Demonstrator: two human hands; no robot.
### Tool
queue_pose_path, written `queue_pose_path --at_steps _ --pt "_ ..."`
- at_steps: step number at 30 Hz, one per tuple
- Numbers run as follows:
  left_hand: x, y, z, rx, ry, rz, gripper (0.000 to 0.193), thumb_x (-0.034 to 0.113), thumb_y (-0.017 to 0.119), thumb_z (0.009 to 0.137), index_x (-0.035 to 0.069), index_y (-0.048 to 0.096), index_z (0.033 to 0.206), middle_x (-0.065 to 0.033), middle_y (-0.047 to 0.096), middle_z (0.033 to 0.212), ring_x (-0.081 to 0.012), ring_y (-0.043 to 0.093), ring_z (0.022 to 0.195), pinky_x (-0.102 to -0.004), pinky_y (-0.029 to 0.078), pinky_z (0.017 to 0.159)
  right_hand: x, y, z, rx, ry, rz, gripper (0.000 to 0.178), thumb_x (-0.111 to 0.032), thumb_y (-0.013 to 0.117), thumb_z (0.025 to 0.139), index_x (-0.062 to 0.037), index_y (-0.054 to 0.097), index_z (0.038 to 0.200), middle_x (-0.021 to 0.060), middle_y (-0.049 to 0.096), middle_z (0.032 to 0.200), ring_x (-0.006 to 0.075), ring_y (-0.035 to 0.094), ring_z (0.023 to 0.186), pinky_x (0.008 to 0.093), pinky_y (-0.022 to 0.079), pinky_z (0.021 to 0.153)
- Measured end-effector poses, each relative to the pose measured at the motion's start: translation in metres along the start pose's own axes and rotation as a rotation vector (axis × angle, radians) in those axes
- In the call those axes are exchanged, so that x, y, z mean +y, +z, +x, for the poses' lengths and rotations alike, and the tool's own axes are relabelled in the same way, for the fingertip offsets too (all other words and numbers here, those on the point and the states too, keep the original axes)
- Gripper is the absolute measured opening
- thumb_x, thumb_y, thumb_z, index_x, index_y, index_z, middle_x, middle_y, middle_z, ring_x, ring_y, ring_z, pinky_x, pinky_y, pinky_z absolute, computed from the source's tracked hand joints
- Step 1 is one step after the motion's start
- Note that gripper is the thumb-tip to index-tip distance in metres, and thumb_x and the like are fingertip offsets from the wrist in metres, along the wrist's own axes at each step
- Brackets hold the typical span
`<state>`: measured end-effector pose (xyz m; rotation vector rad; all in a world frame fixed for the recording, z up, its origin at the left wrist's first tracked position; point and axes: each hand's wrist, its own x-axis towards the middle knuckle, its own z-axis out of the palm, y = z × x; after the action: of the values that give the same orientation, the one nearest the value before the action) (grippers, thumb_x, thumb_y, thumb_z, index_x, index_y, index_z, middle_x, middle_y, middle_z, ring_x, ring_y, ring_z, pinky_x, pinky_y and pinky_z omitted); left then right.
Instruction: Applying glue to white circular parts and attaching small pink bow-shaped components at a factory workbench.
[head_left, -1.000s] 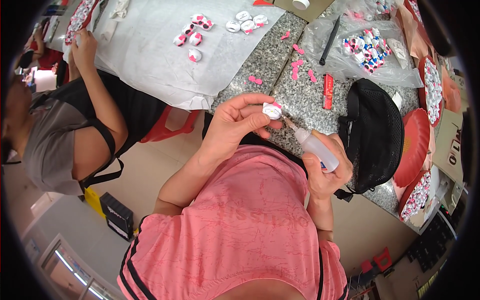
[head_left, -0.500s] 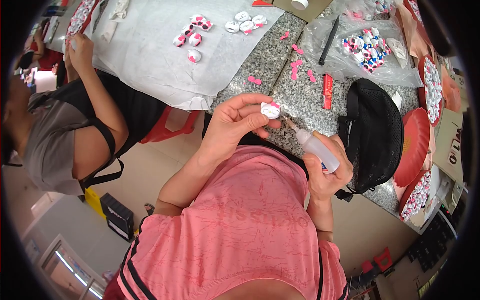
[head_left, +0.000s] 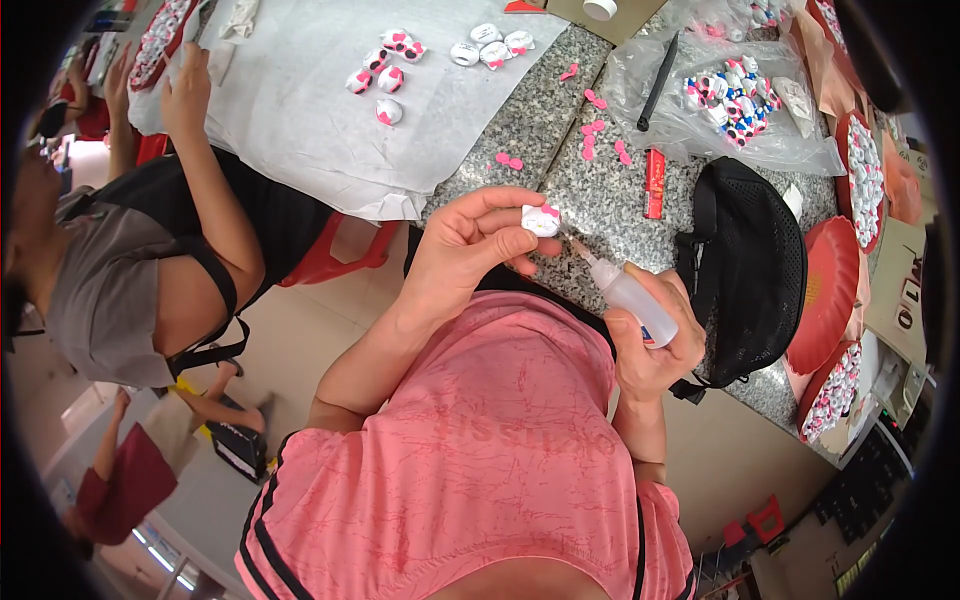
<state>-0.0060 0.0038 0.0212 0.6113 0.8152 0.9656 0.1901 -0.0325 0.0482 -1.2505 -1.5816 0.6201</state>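
Between the thumb and fingers of my left hand (head_left: pixel 465 250) is a small white cat-head figurine (head_left: pixel 541 220) with a pink bow. My right hand (head_left: pixel 655 335) grips a translucent squeeze bottle (head_left: pixel 638 303), tilted so its narrow nozzle (head_left: pixel 583 250) points at the figurine's lower right. Whether the tip touches the figurine I cannot tell. Several loose pink bows (head_left: pixel 590 140) lie on the speckled granite table (head_left: pixel 535 90) beyond my hands. On the white sheet (head_left: pixel 300 110) to the left sit several finished-looking white and pink heads (head_left: pixel 391 78) and several plainer white ones (head_left: pixel 490 42).
A black mesh bag (head_left: pixel 750 270) lies right of my right hand, beside a red packet (head_left: pixel 654 184). Behind are a clear plastic bag (head_left: pixel 735 100) of figurines and a black stick (head_left: pixel 658 80). Red trays (head_left: pixel 830 290) line the right edge. A co-worker (head_left: pixel 150 270) sits at left.
My hands, the figurine and the bottle have barely moved. The co-worker at left has shifted their arms, and another person in dark red has come into view at lower left.
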Motion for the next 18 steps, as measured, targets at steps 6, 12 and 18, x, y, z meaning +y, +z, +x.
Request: queue_pose_path --at_steps 6,12,18 --pt "-0.0007 0.0005 0.0008 0.002 -0.004 0.019 0.029 0.004 0.057 0.084 0.000 0.052 0.112 -0.0135 0.062 0.103 -0.0219 0.064 0.085 -0.0242 0.053 0.062 0.0003 0.0020 0.0002 0.004 0.002 0.009 0.042 -0.013 0.080 0.057 0.0037 0.063 0.093 0.0105 0.063 0.073 0.0197 0.050 0.055 0.0272 0.040 0.050" --pt "-0.0014 0.0006 0.0014 0.015 0.007 0.006 0.029 0.000 0.058 0.082 0.000 0.052 0.111 -0.0142 0.061 0.105 -0.0213 0.063 0.086 -0.0250 0.053 0.065 0.0008 0.0009 0.0001 -0.008 -0.018 0.031 0.043 -0.013 0.080 0.057 0.0038 0.063 0.093 0.0105 0.063 0.073 0.0195 0.051 0.055 0.0272 0.040 0.050" --pt "0.0001 0.0016 0.0020 0.019 0.068 0.031 0.029 -0.002 0.059 0.080 0.000 0.053 0.109 -0.0159 0.060 0.108 -0.0218 0.063 0.089 -0.0263 0.053 0.067 0.0007 -0.0008 -0.0005 0.013 -0.025 0.026 0.042 -0.014 0.080 0.057 0.0040 0.063 0.092 0.0109 0.063 0.074 0.0194 0.051 0.055 0.0271 0.040 0.050"
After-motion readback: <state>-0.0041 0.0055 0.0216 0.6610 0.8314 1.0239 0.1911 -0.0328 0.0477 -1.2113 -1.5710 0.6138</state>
